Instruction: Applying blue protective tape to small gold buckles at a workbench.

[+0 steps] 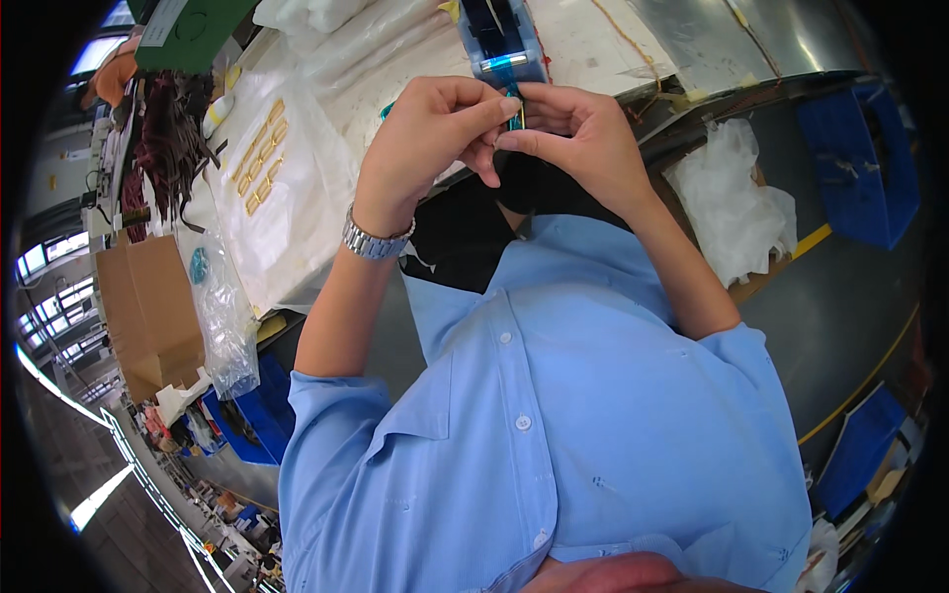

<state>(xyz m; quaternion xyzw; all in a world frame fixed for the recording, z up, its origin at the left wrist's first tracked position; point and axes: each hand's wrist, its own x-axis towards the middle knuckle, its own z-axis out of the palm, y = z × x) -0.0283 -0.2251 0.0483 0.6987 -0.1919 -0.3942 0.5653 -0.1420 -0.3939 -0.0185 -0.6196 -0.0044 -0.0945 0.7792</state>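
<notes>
At the table's edge, my left hand (432, 133) and my right hand (583, 138) meet with their fingertips pinched together. Between them is a small strip of shiny blue-green tape (516, 119) with a thin gold edge showing; the fingers cover most of what they grip. Just beyond my fingertips stands a blue tape dispenser (501, 44), its front edge close to the strip. To the left of my left hand, several gold rectangular metal pieces (261, 158) lie in rows on a clear plastic sheet (306, 188).
A cardboard box (148, 316) and a clear plastic bag (227, 336) are at the left. White plastic wrapping (736, 198) fills a box at the right, near a blue bin (858, 163). Dark red material (170, 143) hangs at the far left beside a green box (193, 32).
</notes>
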